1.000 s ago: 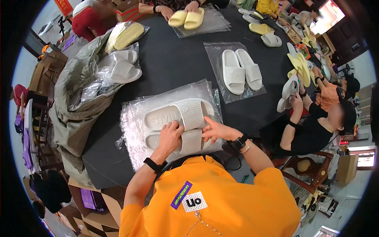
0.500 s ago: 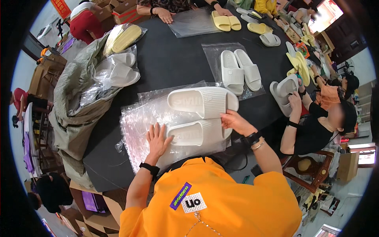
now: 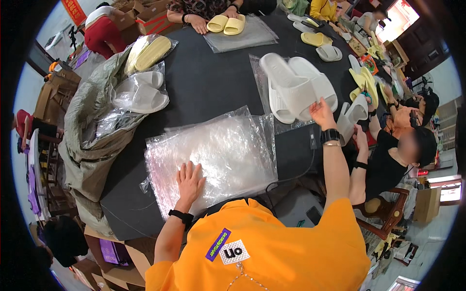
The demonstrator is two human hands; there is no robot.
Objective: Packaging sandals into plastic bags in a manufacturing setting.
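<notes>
My left hand lies flat with fingers spread on a stack of clear plastic bags directly in front of me. Farther to the right, my right hand grips a pair of white slide sandals by one end. They are over another white pair, which they mostly cover; whether the two pairs touch, I cannot tell. Underneath, a clear bag shows at the edge.
An open woven sack with bagged slides leans on the left side of the black table. Across it, a co-worker's hands hold yellow slides. Right of me, a person handles white slides with scissors. A cable crosses the near edge.
My right hand has carried the white slides off the bag stack, away to the right, over the other pair. The left hand has barely moved. Across the table, the yellow slides have shifted left.
</notes>
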